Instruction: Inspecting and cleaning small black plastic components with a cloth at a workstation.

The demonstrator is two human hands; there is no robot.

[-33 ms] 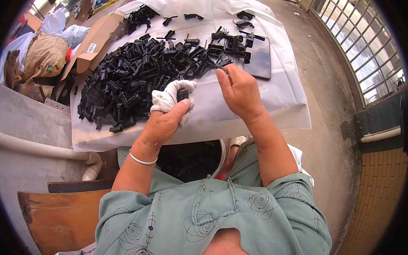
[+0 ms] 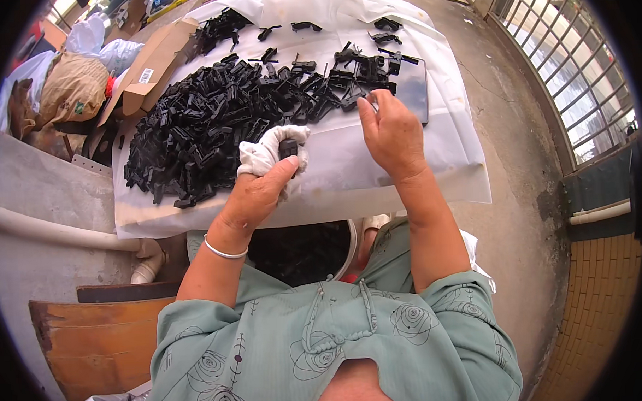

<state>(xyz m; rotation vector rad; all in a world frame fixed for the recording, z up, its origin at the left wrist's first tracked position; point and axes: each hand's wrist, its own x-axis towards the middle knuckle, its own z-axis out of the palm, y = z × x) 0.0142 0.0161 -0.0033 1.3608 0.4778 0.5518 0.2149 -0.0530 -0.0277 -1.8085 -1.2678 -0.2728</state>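
My left hand [image 2: 267, 181] is closed around a bunched white cloth [image 2: 257, 157], with its thumb pressing a small black plastic part [image 2: 288, 148] against it. Fingers curled together, my right hand [image 2: 393, 134] hovers over the white sheet, just in front of some loose black parts [image 2: 359, 70]. A thin pale glint shows at its fingertips, but what they pinch, if anything, is too small to make out. To the left of both hands lies a large heap of black plastic parts [image 2: 198, 123].
A white plastic sheet [image 2: 328, 193] covers the table. A dark flat phone or tablet [image 2: 416, 91] lies at its right. Beside the heap stands an open cardboard box [image 2: 143, 72]. Below the table edge, a round tub [image 2: 302, 254] holds dark things. A barred window [image 2: 571, 71] is on the right.
My right hand has shifted a little to the right, away from my left hand. The left hand, cloth and black part stay where they were.
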